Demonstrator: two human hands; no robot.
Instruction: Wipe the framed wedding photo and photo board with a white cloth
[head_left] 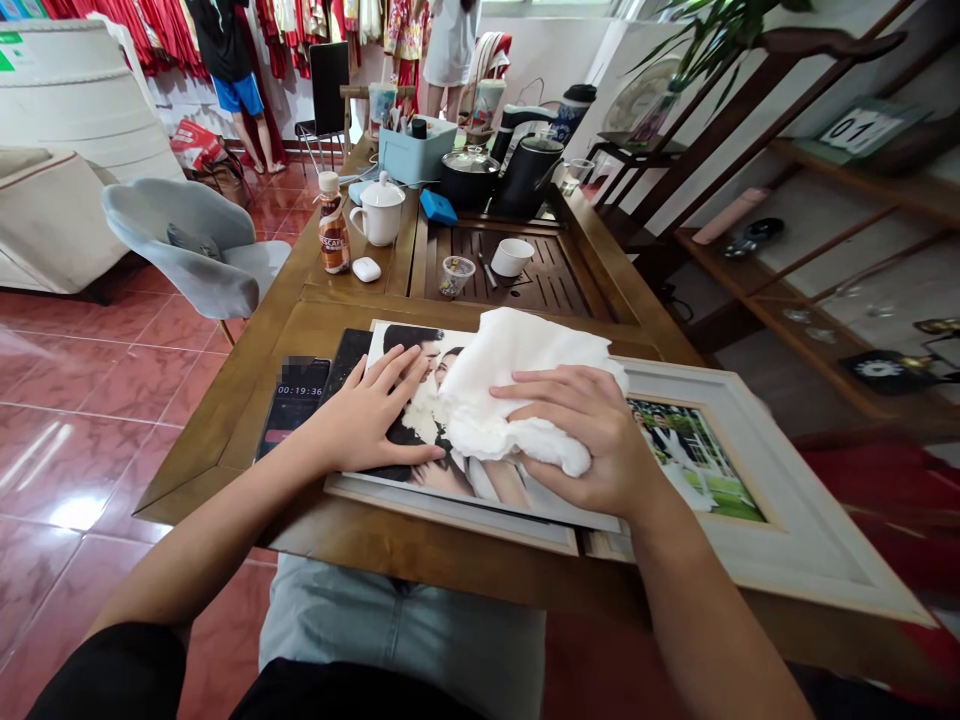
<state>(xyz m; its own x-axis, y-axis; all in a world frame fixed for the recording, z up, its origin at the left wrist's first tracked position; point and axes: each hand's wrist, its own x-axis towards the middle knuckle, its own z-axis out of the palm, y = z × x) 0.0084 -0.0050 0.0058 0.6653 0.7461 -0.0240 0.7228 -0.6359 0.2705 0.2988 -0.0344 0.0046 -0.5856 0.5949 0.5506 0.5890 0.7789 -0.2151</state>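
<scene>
A large photo print (420, 420) lies on a flat frame at the near edge of the wooden table (300, 330). My left hand (375, 410) rests flat on the print's left part, fingers spread. My right hand (592, 435) grips a crumpled white cloth (517, 385) and presses it onto the middle of the print. A white picture frame (787, 500) holding a green outdoor photo lies to the right, partly under my right hand.
A phone (294, 400) showing a timer lies left of the print. Further back stand a coffee bottle (332, 225), a white lidded mug (379, 210), an earbud case (366, 268), a tea tray (555, 285) with cups, kettles, and a blue box. A grey chair (195, 250) stands at the left, wooden shelves (825, 200) at the right. People stand at the back.
</scene>
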